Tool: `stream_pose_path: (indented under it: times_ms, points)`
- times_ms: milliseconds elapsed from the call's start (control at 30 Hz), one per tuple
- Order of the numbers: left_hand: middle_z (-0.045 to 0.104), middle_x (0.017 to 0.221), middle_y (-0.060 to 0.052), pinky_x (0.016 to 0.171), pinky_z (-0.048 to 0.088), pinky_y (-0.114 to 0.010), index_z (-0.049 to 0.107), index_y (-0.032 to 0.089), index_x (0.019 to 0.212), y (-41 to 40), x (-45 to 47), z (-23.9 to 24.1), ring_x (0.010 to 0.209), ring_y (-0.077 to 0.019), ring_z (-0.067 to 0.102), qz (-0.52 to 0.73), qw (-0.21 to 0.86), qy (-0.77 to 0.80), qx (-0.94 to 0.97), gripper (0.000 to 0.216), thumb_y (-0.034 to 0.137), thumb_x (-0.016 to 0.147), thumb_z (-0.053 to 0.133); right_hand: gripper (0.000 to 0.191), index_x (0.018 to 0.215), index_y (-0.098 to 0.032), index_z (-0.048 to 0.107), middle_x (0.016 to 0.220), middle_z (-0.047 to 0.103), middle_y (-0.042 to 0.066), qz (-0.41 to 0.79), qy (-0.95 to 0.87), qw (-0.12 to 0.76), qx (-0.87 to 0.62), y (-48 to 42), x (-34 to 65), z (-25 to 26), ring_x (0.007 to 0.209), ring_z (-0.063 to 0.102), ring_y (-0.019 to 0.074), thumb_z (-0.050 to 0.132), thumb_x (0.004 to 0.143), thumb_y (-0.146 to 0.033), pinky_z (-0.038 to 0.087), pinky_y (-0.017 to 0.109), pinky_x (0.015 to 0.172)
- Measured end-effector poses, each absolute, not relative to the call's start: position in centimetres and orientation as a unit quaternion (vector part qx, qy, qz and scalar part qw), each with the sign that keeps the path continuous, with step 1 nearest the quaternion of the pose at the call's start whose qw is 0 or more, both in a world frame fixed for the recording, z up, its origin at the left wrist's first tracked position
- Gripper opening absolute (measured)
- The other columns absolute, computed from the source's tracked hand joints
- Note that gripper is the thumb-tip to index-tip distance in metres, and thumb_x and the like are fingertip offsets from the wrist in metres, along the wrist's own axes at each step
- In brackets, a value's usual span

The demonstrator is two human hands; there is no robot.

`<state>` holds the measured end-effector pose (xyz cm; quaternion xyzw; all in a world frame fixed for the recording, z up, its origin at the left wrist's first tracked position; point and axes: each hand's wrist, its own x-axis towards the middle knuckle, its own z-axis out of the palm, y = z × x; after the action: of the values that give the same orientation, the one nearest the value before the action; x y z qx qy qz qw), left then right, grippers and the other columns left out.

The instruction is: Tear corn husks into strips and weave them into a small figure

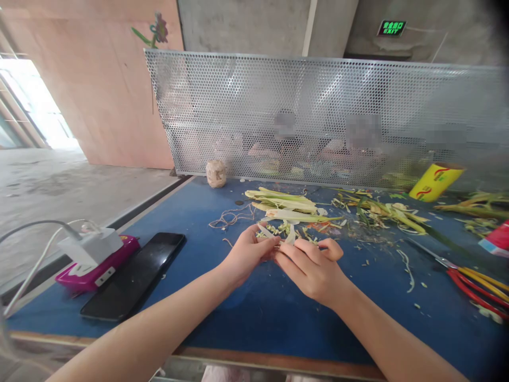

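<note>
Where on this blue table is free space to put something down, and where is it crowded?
Bare blue table lies between the two forearms at the near edge, and between the phone and the left hand. Crowded: behind the right hand, the leaf pile and scraps spread right toward the scissors.

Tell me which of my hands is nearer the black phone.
Left. The left hand sits right of the black phone, with bare blue table between them; the right hand lies beyond it, farther right, both pinching a pale leaf strip.
</note>
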<state>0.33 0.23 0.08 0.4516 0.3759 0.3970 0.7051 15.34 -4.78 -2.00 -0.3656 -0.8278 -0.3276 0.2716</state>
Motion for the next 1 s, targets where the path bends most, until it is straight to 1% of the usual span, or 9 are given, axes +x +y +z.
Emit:
stream_pose_path:
  times_ms: [133, 333, 500, 633, 733, 833, 900, 933, 1000]
  points:
    - [0.066, 0.065, 0.000, 0.057, 0.047, -0.016, 0.048, 0.015, 0.104, 0.0, 0.4, 0.5, 0.054, -0.0058, 0.059, 0.397, 0.708, 0.384, 0.439, 0.033, 0.010, 0.074, 0.059, 0.025, 0.095, -0.029, 0.059, 0.094, 0.069, -0.004, -0.299, -0.838, 0.267, -0.370, -4.9, 15.2, -2.3, 0.085, 0.062, 0.0166, 0.043, 0.086, -0.012, 0.026, 0.034, 0.064]
    - [0.065, 0.062, 0.000, 0.054, 0.049, -0.018, 0.050, 0.014, 0.097, 0.1, 0.3, 0.5, 0.051, -0.0076, 0.060, 0.420, 0.719, 0.376, 0.406, 0.025, 0.010, 0.074, 0.059, 0.025, 0.088, -0.024, 0.060, 0.087, 0.070, -0.003, -0.370, -0.852, 0.235, -0.288, -5.6, 14.7, -1.6, 0.080, 0.061, 0.0133, 0.039, 0.085, -0.010, 0.025, 0.033, 0.065]
    - [0.065, 0.064, -0.001, 0.053, 0.050, -0.017, 0.051, 0.014, 0.087, 0.6, 0.2, 0.5, 0.047, -0.0064, 0.059, 0.454, 0.710, 0.369, 0.391, 0.013, 0.010, 0.076, 0.057, 0.027, 0.084, -0.019, 0.060, 0.084, 0.069, -0.001, -0.332, -0.876, 0.268, -0.224, -5.7, 14.2, -1.5, 0.079, 0.057, 0.0124, 0.035, 0.085, -0.009, 0.026, 0.033, 0.066]
    - [0.067, 0.067, -0.003, 0.059, 0.052, -0.020, 0.051, 0.014, 0.089, 0.7, 0.1, 0.5, 0.051, -0.0083, 0.062, 0.464, 0.701, 0.374, 0.392, 0.014, 0.010, 0.076, 0.055, 0.020, 0.083, -0.015, 0.060, 0.085, 0.068, 0.001, -0.301, -0.891, 0.287, -0.180, -5.2, 14.0, -2.1, 0.079, 0.055, 0.0138, 0.041, 0.084, -0.010, 0.026, 0.033, 0.066]
    - [0.069, 0.070, -0.004, 0.059, 0.052, -0.022, 0.048, 0.014, 0.097, 0.7, 0.1, 0.5, 0.052, -0.0102, 0.063, 0.464, 0.691, 0.383, 0.401, 0.026, 0.011, 0.073, 0.060, 0.012, 0.087, -0.016, 0.059, 0.086, 0.067, 0.001, -0.239, -0.890, 0.314, -0.227, -4.9, 14.2, -2.2, 0.080, 0.055, 0.0156, 0.048, 0.082, -0.016, 0.027, 0.035, 0.071]
    - [0.069, 0.071, -0.004, 0.059, 0.052, -0.025, 0.044, 0.015, 0.106, 0.7, 0.1, 0.3, 0.055, -0.0128, 0.064, 0.458, 0.679, 0.378, 0.431, 0.039, 0.014, 0.071, 0.063, 0.011, 0.085, -0.018, 0.058, 0.081, 0.067, 0.002, -0.157, -0.839, 0.410, -0.322, -4.3, 14.9, -1.8, 0.080, 0.056, 0.0175, 0.048, 0.081, -0.018, 0.030, 0.036, 0.076]
    - [0.069, 0.070, -0.003, 0.063, 0.052, -0.029, 0.043, 0.015, 0.109, 0.8, 0.1, 0.1, 0.058, -0.0143, 0.064, 0.449, 0.679, 0.364, 0.452, 0.043, 0.017, 0.071, 0.064, 0.012, 0.081, -0.019, 0.059, 0.078, 0.066, 0.003, -0.100, -0.762, 0.481, -0.422, -3.7, 15.6, -1.6, 0.079, 0.056, 0.0187, 0.046, 0.082, -0.019, 0.033, 0.036, 0.077]
    - [0.068, 0.070, -0.003, 0.064, 0.052, -0.030, 0.043, 0.015, 0.110, 0.8, 0.1, 0.0, 0.059, -0.0146, 0.064, 0.444, 0.679, 0.360, 0.460, 0.044, 0.018, 0.071, 0.064, 0.014, 0.079, -0.020, 0.059, 0.079, 0.065, 0.004, -0.059, -0.724, 0.498, -0.473, -3.3, 15.8, -1.5, 0.079, 0.056, 0.0195, 0.046, 0.083, -0.023, 0.035, 0.035, 0.077]
    - [0.068, 0.070, -0.003, 0.063, 0.051, -0.029, 0.043, 0.015, 0.111, 0.9, 0.1, -0.1, 0.058, -0.0139, 0.063, 0.435, 0.676, 0.365, 0.471, 0.046, 0.021, 0.071, 0.064, 0.021, 0.078, -0.020, 0.062, 0.083, 0.066, 0.006, 0.070, -0.681, 0.483, -0.547, -2.6, 16.3, -1.6, 0.081, 0.057, 0.0213, 0.046, 0.083, -0.033, 0.039, 0.033, 0.074]
